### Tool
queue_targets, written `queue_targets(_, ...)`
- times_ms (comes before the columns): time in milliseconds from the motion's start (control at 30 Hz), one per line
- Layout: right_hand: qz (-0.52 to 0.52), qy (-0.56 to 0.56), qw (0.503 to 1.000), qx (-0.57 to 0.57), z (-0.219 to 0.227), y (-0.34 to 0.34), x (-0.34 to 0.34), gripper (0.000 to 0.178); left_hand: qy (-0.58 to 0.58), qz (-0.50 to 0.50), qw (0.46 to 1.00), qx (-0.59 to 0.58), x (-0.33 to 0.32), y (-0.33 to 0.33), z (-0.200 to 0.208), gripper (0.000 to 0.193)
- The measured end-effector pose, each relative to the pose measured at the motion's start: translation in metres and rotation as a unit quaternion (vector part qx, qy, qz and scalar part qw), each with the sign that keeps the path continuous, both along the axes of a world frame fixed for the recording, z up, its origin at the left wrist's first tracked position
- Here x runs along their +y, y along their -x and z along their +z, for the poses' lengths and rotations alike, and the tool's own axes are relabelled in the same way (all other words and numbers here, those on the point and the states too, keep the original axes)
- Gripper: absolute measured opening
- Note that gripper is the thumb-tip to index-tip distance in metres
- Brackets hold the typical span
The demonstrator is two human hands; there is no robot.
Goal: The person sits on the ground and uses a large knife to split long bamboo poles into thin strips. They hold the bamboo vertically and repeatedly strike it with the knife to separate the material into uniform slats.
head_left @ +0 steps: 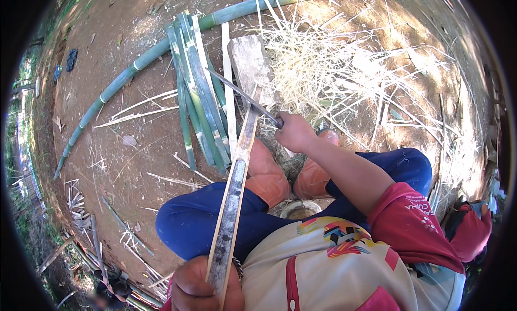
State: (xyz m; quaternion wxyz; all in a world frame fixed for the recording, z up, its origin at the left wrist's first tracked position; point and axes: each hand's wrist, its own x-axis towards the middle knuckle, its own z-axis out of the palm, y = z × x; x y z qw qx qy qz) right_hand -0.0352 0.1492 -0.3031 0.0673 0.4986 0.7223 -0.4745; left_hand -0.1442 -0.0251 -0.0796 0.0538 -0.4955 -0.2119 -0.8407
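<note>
My left hand [207,284] is closed around the near end of a split bamboo strip [231,214], its grey-stained inner face turned up. The strip slants away from me across my left thigh, its far part over a worn wooden block [249,58]. My right hand [295,132] grips the dark handle of a long, narrow-bladed knife [231,86]. Its blade points to the far left and crosses the strip near the block's near end. Left of the block lie several green bamboo splits [196,90] side by side, with a pale strip [228,90] next to them.
A long green bamboo pole [156,51] curves across the ground behind the splits. Pale bamboo shavings [323,63] heap up right of the block. My orange boots [266,171] stand between my bent knees. Scrap pieces [129,241] lie at the left; a red bag [469,230] sits at the right.
</note>
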Motion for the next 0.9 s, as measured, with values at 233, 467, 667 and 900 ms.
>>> queue_targets(233,0.015,-0.004,0.999,0.047,0.018,-0.010,-0.021,0.027,-0.027,0.016,0.999,0.009,-0.002,0.001,-0.007,0.022)
queue_targets(467,0.019,-0.017,1.000,-0.014,-0.011,-0.001,0.000,0.026,-0.019,0.013,1.000,-0.004,-0.004,0.001,-0.006,0.021)
queue_targets(667,0.008,-0.014,0.999,-0.035,-0.025,0.006,0.009,0.029,0.022,0.025,0.999,0.002,-0.009,0.001,-0.004,0.021)
queue_targets(900,0.000,-0.011,0.999,-0.037,-0.054,0.015,0.031,0.032,-0.034,0.042,0.998,-0.005,0.004,-0.001,-0.004,0.021)
